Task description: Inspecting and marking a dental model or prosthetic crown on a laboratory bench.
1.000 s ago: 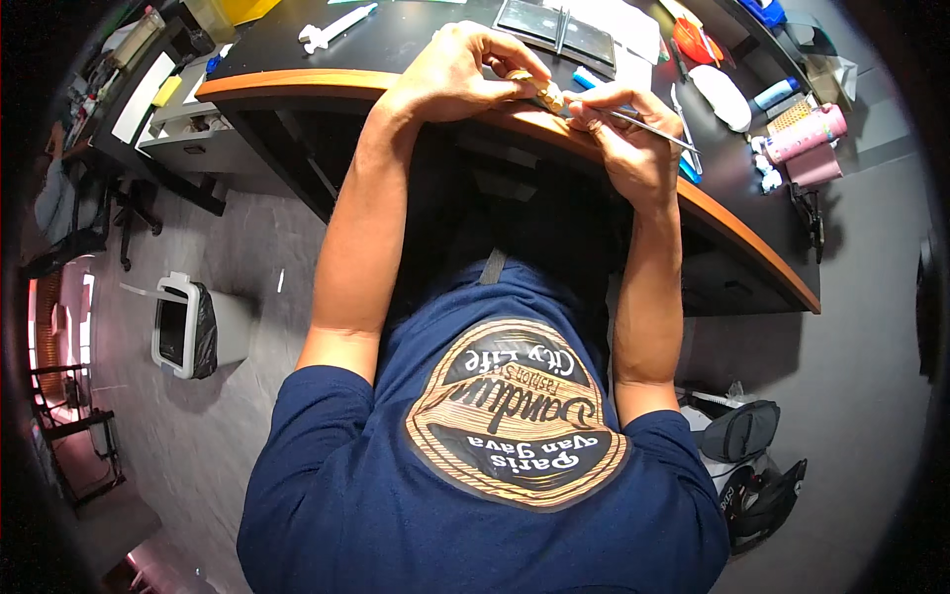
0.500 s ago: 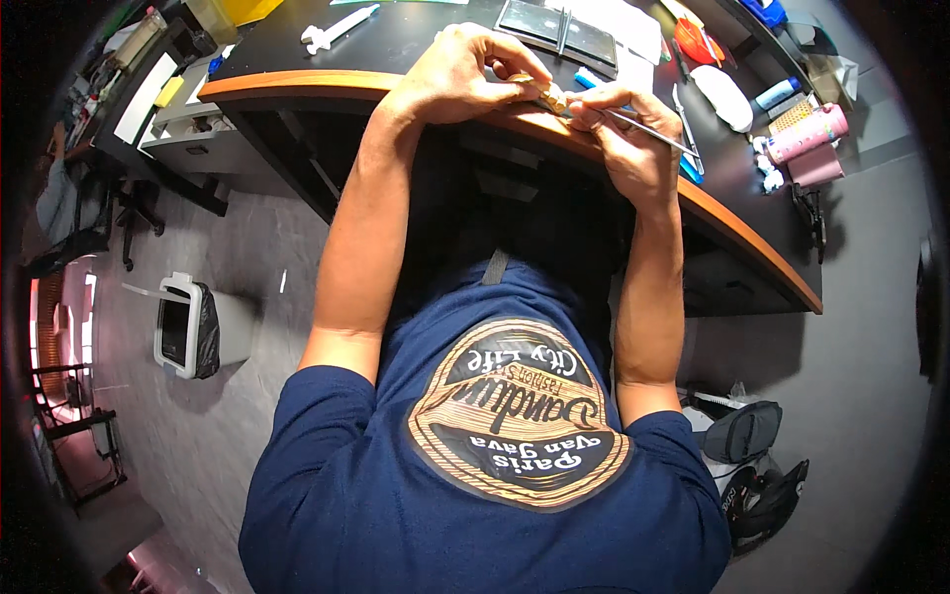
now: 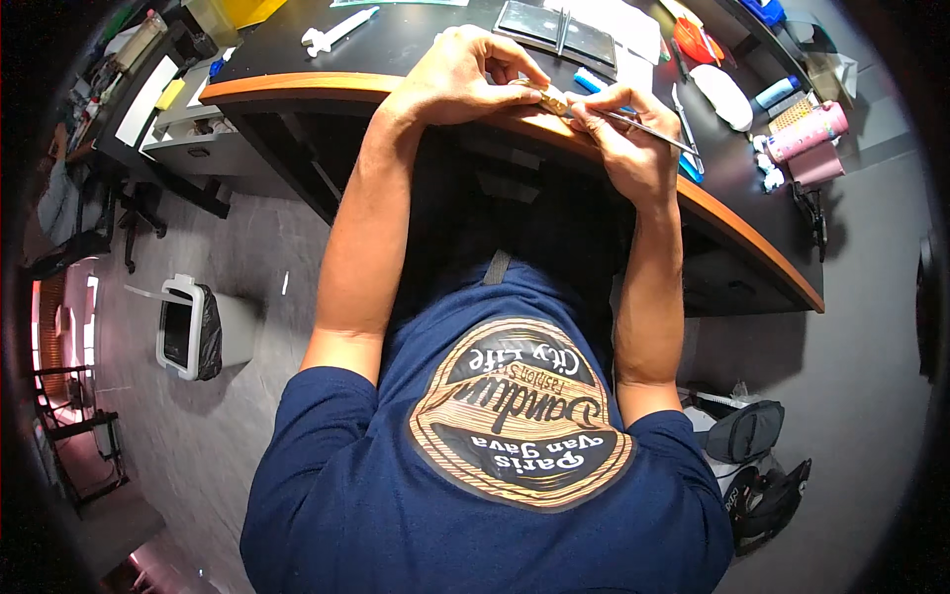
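Observation:
My left hand (image 3: 455,79) is closed near the desk's orange front edge, its thumb and fingertips pinching a small, knobbly, cream-and-gold piece (image 3: 552,101). The piece is partly hidden by the fingers, and I cannot make out its kind. Opposite it, my right hand (image 3: 638,139) grips a slender metal hand tool (image 3: 687,149) like a pen. The tool's shaft slants back across that hand toward the right. Its working end is at the piece, though the tip is too small to see clearly. Both hands are close together at the desk edge.
On the black desk (image 3: 282,49) lie a white plastic syringe (image 3: 339,32), a dark flat tray (image 3: 529,22), a white rounded object (image 3: 720,97) and an orange-red dish (image 3: 696,42). A pink cylinder (image 3: 811,134) stands at right. A lined bin (image 3: 233,327) stands on the floor at left.
The small piece has turned slightly between my left fingers, and more of its length shows. Both hands stay in nearly the same place, with the tool still in my right.

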A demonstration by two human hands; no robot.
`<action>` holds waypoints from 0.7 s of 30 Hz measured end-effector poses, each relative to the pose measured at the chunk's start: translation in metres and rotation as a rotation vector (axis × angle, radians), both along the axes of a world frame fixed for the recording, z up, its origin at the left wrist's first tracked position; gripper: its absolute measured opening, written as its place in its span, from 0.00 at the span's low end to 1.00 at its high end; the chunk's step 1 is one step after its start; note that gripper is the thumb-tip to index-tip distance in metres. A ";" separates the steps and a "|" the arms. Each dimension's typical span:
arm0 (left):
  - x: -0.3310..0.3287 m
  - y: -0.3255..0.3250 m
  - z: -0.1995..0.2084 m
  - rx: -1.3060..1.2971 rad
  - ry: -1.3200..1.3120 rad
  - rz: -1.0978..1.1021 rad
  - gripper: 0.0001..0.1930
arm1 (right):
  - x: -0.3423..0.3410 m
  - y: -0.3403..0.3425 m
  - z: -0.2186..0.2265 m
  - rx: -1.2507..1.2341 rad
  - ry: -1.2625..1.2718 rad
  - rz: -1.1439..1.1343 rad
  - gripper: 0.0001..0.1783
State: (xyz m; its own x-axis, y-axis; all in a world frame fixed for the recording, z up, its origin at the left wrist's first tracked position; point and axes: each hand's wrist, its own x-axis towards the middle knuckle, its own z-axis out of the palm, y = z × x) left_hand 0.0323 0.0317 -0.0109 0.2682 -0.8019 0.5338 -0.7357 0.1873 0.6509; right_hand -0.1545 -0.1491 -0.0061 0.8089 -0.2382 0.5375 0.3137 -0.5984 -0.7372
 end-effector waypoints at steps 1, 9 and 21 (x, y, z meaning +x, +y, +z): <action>0.000 0.000 0.000 0.019 0.004 0.006 0.13 | 0.000 0.000 0.000 -0.010 0.001 -0.003 0.04; -0.001 -0.001 -0.001 -0.040 0.025 0.012 0.13 | 0.001 0.003 -0.002 0.111 -0.073 0.040 0.05; -0.001 -0.001 0.001 -0.038 0.047 -0.019 0.10 | -0.003 0.003 0.001 -0.030 -0.013 0.020 0.05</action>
